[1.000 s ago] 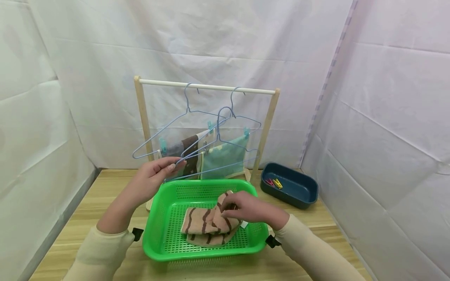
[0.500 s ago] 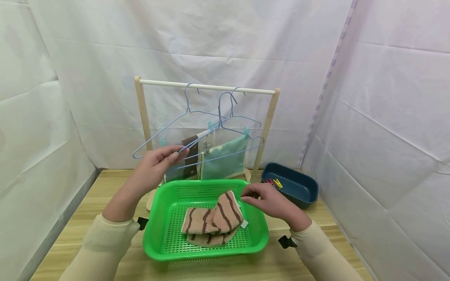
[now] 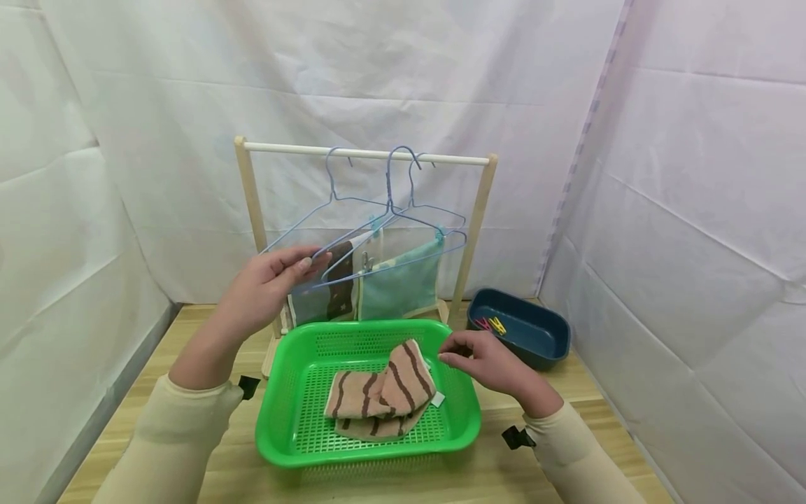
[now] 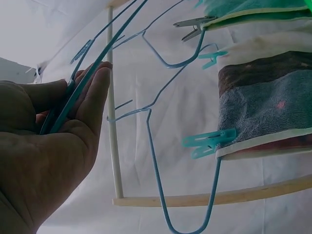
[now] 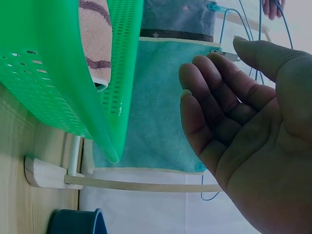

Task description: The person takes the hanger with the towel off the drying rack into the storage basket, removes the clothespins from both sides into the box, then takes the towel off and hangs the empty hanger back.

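Observation:
My left hand point(image 3: 264, 287) pinches one end of a blue wire hanger point(image 3: 388, 183) between thumb and fingers. This hanger carries no cloth, and its hook is level with the white rod point(image 3: 283, 148) of the drying rack; whether it touches the rod I cannot tell. Two more blue hangers hang behind, bearing a teal towel point(image 3: 403, 283) and a grey, brown and white towel point(image 4: 265, 92). By the right rim of the green basket point(image 3: 365, 460), my right hand point(image 3: 488, 360) hovers with loosely curled fingers, holding nothing. Inside the basket lies a crumpled peach towel point(image 3: 403, 381) with brown stripes.
A dark blue bin point(image 3: 554, 336) stands at the right, with a yellow clothespin point(image 3: 497, 326) and a pink clothespin point(image 3: 483, 323) inside. Teal clips point(image 4: 209, 141) and a metal clip point(image 4: 195, 24) grip the hanging towels. White cloth walls surround the wooden table point(image 3: 182, 336).
My left hand has risen, carrying the blue hanger up until its hook reached rod height. My right hand has left the striped towel and shifted right to the basket's edge.

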A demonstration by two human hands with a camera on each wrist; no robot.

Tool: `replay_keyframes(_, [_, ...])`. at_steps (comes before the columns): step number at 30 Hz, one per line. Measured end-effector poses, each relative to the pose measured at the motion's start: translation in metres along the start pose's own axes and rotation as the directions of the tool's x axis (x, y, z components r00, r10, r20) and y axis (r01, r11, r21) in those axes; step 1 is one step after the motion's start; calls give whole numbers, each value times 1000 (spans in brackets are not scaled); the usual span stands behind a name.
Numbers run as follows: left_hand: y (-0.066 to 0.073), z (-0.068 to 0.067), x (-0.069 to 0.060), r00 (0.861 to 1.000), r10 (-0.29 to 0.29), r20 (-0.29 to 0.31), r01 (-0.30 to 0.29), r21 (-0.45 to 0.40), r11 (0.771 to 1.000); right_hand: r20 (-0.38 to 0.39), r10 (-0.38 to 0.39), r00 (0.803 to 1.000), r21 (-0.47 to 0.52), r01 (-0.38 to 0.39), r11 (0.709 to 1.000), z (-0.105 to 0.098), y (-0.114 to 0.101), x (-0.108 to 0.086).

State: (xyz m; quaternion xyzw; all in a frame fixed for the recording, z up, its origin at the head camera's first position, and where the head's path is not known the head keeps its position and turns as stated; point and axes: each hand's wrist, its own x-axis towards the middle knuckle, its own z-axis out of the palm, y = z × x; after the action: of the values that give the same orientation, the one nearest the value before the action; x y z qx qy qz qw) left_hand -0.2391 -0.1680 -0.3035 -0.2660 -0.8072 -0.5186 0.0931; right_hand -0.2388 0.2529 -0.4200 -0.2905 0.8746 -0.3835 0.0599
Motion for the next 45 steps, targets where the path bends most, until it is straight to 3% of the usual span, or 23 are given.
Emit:
replay_keyframes(15, [10, 32, 43, 998, -6, -62, 8, 48, 999, 10, -4, 1000, 21, 4, 1000, 2, 0, -2])
replay_keyframes(23, [16, 59, 66, 998, 7, -69, -2, 74, 997, 16, -6, 1000, 41, 5, 999, 2, 0, -1])
replay_keyframes(28, [15, 74, 77, 998, 13, -67, -10, 48, 999, 16, -6, 1000, 40, 6, 999, 4, 0, -1])
replay_keyframes(35, [12, 93, 86, 999, 18, -45, -16, 41, 999, 19, -5, 1000, 31, 4, 1000, 7, 2, -1])
replay_keyframes(45, [-3, 119, 93, 994, 57, -91, -40, 181, 983, 37, -12, 999, 66, 9, 998, 7, 0, -2])
